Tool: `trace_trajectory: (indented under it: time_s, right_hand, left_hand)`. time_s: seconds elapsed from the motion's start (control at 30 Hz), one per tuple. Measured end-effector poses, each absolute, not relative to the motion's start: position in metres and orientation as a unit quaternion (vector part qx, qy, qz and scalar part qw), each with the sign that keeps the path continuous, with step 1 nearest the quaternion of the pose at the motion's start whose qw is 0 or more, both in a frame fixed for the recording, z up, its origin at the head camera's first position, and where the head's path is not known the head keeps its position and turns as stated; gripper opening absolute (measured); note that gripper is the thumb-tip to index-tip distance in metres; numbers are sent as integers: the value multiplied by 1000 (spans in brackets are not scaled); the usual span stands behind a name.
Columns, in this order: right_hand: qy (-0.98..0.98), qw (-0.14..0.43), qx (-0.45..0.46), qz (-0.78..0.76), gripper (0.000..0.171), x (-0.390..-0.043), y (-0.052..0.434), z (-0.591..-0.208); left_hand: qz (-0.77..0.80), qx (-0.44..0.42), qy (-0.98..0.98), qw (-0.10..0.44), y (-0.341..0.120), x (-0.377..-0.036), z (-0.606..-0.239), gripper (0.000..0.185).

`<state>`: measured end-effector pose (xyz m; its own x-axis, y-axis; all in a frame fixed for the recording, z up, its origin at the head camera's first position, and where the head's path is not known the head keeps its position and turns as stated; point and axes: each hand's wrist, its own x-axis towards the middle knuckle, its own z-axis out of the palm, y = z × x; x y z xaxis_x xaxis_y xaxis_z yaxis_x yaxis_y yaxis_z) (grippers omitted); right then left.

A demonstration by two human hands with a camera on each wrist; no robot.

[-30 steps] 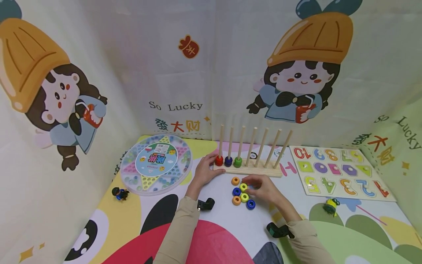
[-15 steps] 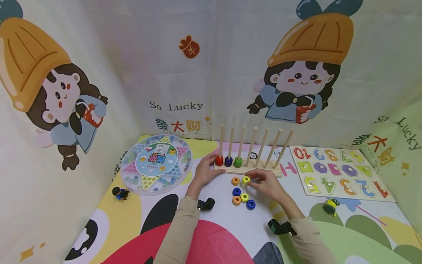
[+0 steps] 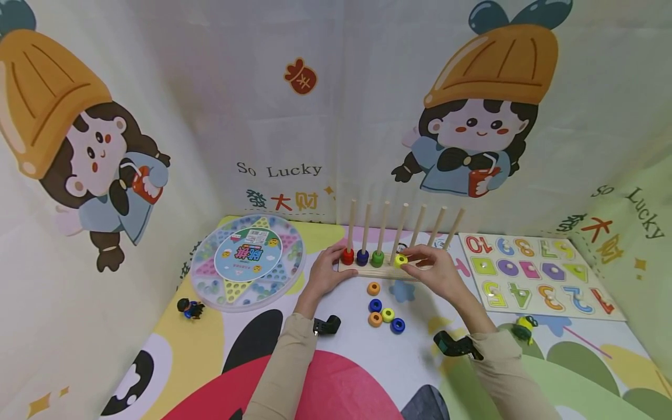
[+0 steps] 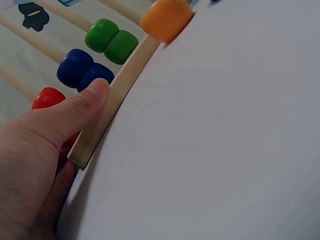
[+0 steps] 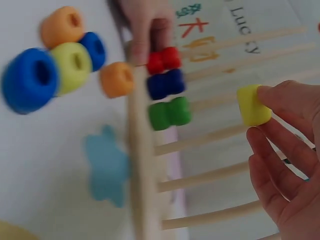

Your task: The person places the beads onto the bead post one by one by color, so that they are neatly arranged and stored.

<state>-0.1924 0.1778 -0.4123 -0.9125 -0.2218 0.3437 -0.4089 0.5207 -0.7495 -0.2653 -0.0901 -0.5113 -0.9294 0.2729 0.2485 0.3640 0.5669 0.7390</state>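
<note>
In the head view my left hand (image 3: 322,275) grips the left end of a wooden peg rack (image 3: 370,272), its thumb along the front edge. My right hand (image 3: 434,271) pinches a yellow bead (image 3: 401,260) near the fourth peg; the right wrist view shows the yellow bead (image 5: 250,106) between thumb and fingertips, off the base. Whether it touches the peg I cannot tell. The three leftmost pegs carry red beads (image 5: 163,59), dark blue beads (image 5: 166,84) and green beads (image 5: 170,113), two of each.
Loose orange (image 3: 373,288), blue (image 3: 398,325) and yellow (image 3: 388,315) beads lie in front of the rack. A round game board (image 3: 249,262) is at left, a number puzzle board (image 3: 541,274) at right. Two small figurines, one dark (image 3: 190,308) and one yellow-green (image 3: 525,329), flank the hands.
My right hand has picked up a yellow bead from the loose group and carried it up and right to the rack's fourth peg. The left hand keeps its place on the rack.
</note>
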Motion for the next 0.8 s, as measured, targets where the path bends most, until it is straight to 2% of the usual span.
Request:
trace_trajectory:
  time_s: [0.37,0.6,0.8]
  right_hand:
    - [-867,165,202,424,29,-203,179,-357]
    - [-863,184,200,427,31,-205,176,-329]
    - [-852,222,199,430,30,-214,173,-312]
  left_hand:
    - [-433,-181,-882,50,-91,-264,-510,70]
    - [-423,-179,-887,48,-90,-264,-511,71]
    - [-427,-178,-885,47,-91,-265,-512,70]
